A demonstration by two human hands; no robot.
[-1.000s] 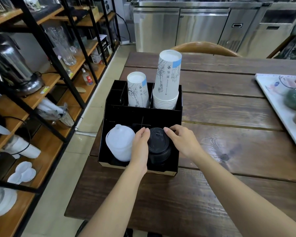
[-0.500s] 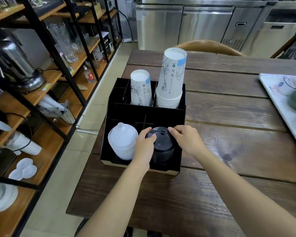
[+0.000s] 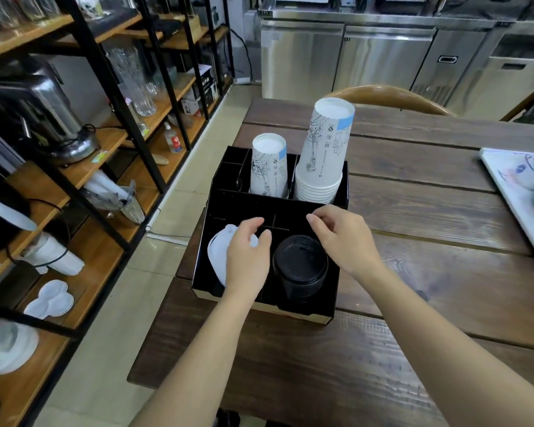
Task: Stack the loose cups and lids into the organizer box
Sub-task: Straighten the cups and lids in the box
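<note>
A black organizer box (image 3: 305, 312) sits at the table's left edge. Its back compartments hold a short stack of upside-down white paper cups (image 3: 269, 164) and a taller stack (image 3: 322, 155). In the front right compartment stands a stack of black lids (image 3: 299, 266); a stack of white lids (image 3: 218, 254) fills the front left one. My left hand (image 3: 248, 260) hovers over the white lids with fingers apart, holding nothing. Just right of and above the black lids, my right hand (image 3: 342, 238) is open and free of them.
A white tray (image 3: 512, 186) with a green object lies at the table's right side. Wooden shelves (image 3: 84, 167) with glassware, a kettle and more lids stand to the left. A wooden chair back (image 3: 389, 97) and steel counters are beyond the table.
Both hands have let go of the black lid stack and lifted off it. My left hand moved left over the white lids; my right hand drew up and right.
</note>
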